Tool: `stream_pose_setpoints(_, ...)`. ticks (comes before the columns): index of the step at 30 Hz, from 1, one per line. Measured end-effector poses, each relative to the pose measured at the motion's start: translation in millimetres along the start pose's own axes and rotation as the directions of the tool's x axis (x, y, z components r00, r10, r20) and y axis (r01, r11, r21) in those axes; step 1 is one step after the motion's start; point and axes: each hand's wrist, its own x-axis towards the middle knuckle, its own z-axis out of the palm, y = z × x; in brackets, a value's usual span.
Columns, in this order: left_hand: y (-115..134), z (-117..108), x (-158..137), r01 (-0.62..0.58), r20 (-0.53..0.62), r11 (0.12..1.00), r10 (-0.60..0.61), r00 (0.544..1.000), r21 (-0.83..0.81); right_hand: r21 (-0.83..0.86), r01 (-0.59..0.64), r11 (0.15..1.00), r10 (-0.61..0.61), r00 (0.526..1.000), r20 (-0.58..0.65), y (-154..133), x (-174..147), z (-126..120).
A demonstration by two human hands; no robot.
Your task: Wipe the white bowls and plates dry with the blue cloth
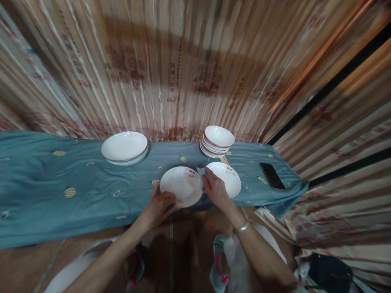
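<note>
My left hand (160, 205) grips the near-left rim of a white plate with a small flower print (181, 185), which lies at the table's front edge. My right hand (215, 189) holds a bluish cloth (202, 174) against that plate's right rim. A second flowered white plate (227, 179) lies just to the right, partly under my right hand. I wear a metal bangle (241, 227) on the right wrist.
A teal cloth (61, 191) covers the table. A stack of white plates (124, 147) stands at the back left, a stack of bowls (217, 141) at the back right. A black phone (272, 175) lies near the right end. Striped curtain hangs behind.
</note>
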Motion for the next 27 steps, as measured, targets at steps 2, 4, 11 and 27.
stream_pose_setpoints(2, -0.4, 4.1, -1.0, 0.012, 0.007, 1.0, -0.012, 1.0, 0.011, -0.022, 0.034, 0.999, -0.033, 0.999, 0.043, -2.9, 1.4, 10.7)
stream_pose_setpoints(4, 0.8, 2.8, -0.9, 0.046, 0.003, 0.999, -0.046, 0.999, -0.012, -0.073, 0.075, 0.994, -0.066, 0.99, 0.121, -7.3, 2.3, 20.4)
stream_pose_setpoints(11, -7.6, -15.4, 5.7, 0.42, -0.184, 0.782, -0.547, 0.817, -0.46, -0.296, 0.223, 0.929, -0.142, 0.952, 0.272, -27.9, 0.6, 27.3)
stream_pose_setpoints(27, -13.5, 2.3, 9.9, 0.296, 0.113, 0.123, -0.738, 0.665, -0.947, -0.297, 0.084, 0.951, -0.014, 0.973, 0.23, -16.9, 32.1, 62.1)
